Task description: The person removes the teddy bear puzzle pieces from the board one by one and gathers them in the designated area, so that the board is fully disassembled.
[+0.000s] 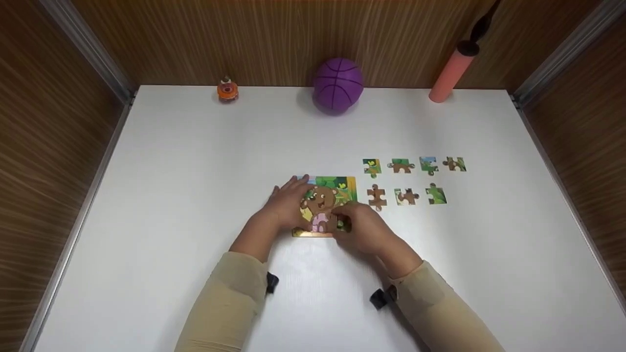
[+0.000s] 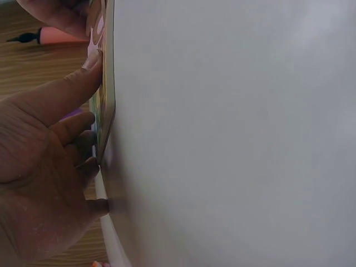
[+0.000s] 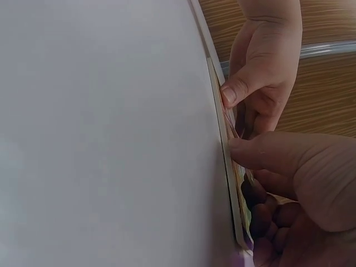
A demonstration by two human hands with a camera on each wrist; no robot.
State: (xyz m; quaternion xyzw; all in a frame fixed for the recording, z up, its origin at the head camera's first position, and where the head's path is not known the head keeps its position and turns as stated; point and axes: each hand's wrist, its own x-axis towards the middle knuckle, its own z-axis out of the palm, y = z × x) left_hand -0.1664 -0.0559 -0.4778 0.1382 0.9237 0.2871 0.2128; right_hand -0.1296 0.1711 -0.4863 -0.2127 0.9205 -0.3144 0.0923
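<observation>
A small jigsaw puzzle board (image 1: 303, 235) with a brown bear picture lies flat on the white table. My left hand (image 1: 286, 208) rests over its left side, fingers spread along the far left corner and thumb on the picture. In the left wrist view, the thumb (image 2: 83, 78) presses the board's face near its edge. At the board's lower right, my right hand (image 1: 367, 229) pinches a puzzle piece (image 1: 332, 223), mostly hidden by the fingers. A dark patch shows beside those fingertips. The right wrist view has the thin piece tilted up from the board, between thumb and fingers.
Several loose puzzle pieces (image 1: 402, 166) lie in two rows right of the board. Along the back edge stand a small orange toy (image 1: 228, 91), a purple ball (image 1: 338, 84) and a pink hand pump (image 1: 451, 76). Wood-grain panels (image 1: 234, 39) border the table (image 1: 171, 171).
</observation>
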